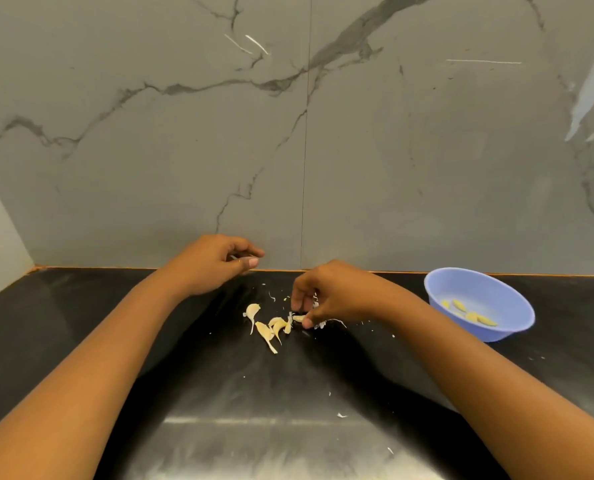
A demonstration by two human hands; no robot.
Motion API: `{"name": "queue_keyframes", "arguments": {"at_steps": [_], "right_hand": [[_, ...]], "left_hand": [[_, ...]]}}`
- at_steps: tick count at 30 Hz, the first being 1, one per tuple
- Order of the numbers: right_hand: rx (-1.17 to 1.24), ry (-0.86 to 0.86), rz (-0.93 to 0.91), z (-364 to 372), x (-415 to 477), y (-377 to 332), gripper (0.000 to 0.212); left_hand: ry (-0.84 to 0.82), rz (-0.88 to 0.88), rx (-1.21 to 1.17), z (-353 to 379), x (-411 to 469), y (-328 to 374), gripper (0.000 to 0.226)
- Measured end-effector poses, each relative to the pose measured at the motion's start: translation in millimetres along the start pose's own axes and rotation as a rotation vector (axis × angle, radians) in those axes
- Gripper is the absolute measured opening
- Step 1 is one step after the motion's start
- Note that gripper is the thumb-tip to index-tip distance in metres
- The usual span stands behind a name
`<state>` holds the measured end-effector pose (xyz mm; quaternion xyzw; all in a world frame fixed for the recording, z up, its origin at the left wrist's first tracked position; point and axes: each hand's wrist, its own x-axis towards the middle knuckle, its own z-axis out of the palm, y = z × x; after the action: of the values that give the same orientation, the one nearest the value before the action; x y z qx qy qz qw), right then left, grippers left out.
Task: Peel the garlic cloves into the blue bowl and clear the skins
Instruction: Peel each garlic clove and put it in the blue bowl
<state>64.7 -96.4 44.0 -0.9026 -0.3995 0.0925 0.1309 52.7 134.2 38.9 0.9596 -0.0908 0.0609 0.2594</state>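
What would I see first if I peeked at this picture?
The right hand pinches a garlic clove on the black counter, mid-picture, beside a small pile of unpeeled cloves. At the right sits a blue bowl with peeled cloves inside. The left hand hovers near the marble wall.

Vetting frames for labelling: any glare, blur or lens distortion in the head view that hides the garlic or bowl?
Head view: broad glare on the black counter near the bottom edge; streak reflections on the marble wall; forearms look stretched toward the lower corners; right hand and unpeeled cloves slightly soft but readable; blue bowl evenly lit, contents visible.
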Motion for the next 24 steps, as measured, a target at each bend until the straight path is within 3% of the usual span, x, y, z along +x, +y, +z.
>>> {"name": "queue_keyframes", "arguments": {"at_steps": [7,14,24], "right_hand": [[-0.026,0.062,0.047,-4.3,-2.7,5.4,0.014],[0.301,0.255,0.196,-36.9,-23.0,36.1,0.006],[0.092,0.153,0.100,-46.0,-28.7,16.2,0.007]], "left_hand": [[-0.002,0.078,0.068,7.7,-0.6,11.4,0.026],[-0.133,0.150,0.129,27.3,-0.6,34.2,0.030],[-0.150,0.268,0.124,34.3,3.5,32.8,0.026]]}}
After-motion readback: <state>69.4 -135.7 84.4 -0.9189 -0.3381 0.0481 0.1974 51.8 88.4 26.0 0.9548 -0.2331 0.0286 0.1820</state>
